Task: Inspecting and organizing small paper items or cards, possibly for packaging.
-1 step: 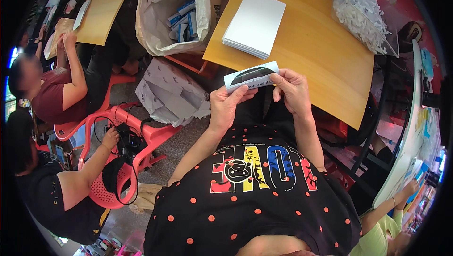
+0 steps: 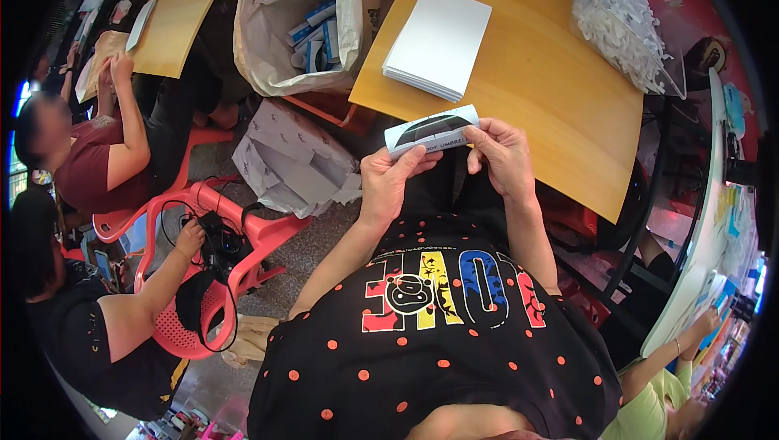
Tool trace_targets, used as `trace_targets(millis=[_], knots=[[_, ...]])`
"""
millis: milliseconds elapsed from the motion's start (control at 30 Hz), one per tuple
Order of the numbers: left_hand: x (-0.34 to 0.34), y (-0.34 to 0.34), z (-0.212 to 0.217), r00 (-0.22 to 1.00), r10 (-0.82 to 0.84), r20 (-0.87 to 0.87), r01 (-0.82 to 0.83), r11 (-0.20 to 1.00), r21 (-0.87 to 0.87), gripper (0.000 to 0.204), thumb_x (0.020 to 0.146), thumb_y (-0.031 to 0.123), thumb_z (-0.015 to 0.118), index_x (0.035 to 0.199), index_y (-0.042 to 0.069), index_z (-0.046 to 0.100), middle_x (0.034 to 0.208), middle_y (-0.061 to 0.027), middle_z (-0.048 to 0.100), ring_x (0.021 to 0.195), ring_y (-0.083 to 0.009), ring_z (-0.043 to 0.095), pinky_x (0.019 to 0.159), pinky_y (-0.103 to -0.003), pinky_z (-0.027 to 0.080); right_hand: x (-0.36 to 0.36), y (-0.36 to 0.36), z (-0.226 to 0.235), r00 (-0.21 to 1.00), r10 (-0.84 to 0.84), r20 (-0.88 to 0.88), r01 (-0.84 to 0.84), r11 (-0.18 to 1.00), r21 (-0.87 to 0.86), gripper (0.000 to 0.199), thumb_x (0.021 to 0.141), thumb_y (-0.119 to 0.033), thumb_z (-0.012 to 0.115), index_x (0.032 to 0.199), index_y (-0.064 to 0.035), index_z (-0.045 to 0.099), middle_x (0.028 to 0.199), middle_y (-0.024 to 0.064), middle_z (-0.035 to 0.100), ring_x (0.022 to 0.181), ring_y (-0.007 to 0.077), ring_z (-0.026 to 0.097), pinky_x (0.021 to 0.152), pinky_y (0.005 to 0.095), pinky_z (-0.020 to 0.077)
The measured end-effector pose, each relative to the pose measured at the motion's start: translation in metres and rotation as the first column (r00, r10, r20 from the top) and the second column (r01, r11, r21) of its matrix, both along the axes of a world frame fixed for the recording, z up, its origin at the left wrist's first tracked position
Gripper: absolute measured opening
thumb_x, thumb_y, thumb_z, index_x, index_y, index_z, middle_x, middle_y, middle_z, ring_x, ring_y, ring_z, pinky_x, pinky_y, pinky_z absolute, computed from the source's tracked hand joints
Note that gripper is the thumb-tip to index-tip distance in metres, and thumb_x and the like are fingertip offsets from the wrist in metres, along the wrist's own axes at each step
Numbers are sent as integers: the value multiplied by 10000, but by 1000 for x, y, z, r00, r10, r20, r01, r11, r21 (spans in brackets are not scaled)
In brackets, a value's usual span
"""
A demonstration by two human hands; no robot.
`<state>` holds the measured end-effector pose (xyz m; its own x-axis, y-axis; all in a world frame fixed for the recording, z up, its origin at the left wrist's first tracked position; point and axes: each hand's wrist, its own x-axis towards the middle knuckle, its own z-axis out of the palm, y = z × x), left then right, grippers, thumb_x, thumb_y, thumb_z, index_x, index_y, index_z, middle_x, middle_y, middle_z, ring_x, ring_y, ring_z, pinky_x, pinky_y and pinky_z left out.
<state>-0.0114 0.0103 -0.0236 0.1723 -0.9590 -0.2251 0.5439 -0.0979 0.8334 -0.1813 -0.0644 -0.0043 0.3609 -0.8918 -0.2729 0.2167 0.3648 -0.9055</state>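
Observation:
A light-blue printed card sleeve (image 2: 430, 130) with a dark umbrella picture is held in front of me, just off the near edge of the wooden table (image 2: 560, 107). It looks bent into a rounded form. My left hand (image 2: 391, 176) pinches its left end, thumb on the face and fingers behind. At the right end my right hand (image 2: 501, 152) grips it between thumb and fingers. Beyond it on the table lies a stack of white cards (image 2: 438, 42). Fingers and card hide the sleeve's back.
Left of the table, an open white sack (image 2: 264, 42) holds several blue printed sleeves. A crumpled white bag (image 2: 284, 156) lies below it. A clear bin of white plastic pieces (image 2: 621, 26) stands at the far right. People sit left, near a red chair (image 2: 191, 326), and at lower right.

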Motion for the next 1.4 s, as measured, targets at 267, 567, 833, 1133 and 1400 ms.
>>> trace_targets(millis=[267, 567, 833, 1133, 1400], knots=[[10, -1, 2, 978, 52, 201, -37, 996, -77, 196, 895, 15, 583, 1051, -100, 614, 981, -163, 668, 879, -216, 668, 802, -304, 553, -2, -2, 21, 785, -316, -532, -253, 620, -743, 202, 787, -8, 666, 986, -40, 657, 928, 77, 635, 675, 153, 614, 546, 262, 472], [7, -7, 15, 783, 164, 600, -32, 974, -225, 171, 858, -2, 630, 1016, -65, 651, 908, -117, 695, 825, -162, 672, 724, -273, 538, -8, -15, 17, 752, -280, -596, -490, 367, -791, 135, 745, 24, 667, 856, -18, 604, 905, 107, 610, 808, 282, 621, 693, 347, 506], [8, -14, 27, 553, 224, 803, 51, 952, -301, 179, 856, -17, 626, 1027, -67, 644, 895, -101, 697, 835, -146, 668, 734, -264, 538, -5, -24, 20, 736, -233, -636, -541, 363, -759, 122, 756, 7, 617, 822, -31, 522, 800, 123, 540, 736, 299, 570, 648, 372, 476], [2, -16, 33, 570, 235, 787, 28, 952, -305, 188, 875, -24, 595, 1053, -76, 628, 903, -115, 690, 845, -160, 668, 742, -271, 548, -5, -23, 18, 726, -265, -634, -538, 355, -765, 131, 752, -1, 633, 827, -25, 528, 861, 122, 549, 775, 298, 578, 682, 365, 483], [2, -14, 31, 551, 262, 792, 22, 945, -328, 182, 859, -28, 615, 1035, -70, 635, 886, -115, 697, 820, -156, 676, 718, -264, 543, -8, -23, 16, 755, -269, -598, -513, 327, -794, 143, 743, 18, 647, 844, -20, 554, 911, 120, 579, 818, 294, 596, 702, 349, 495]])
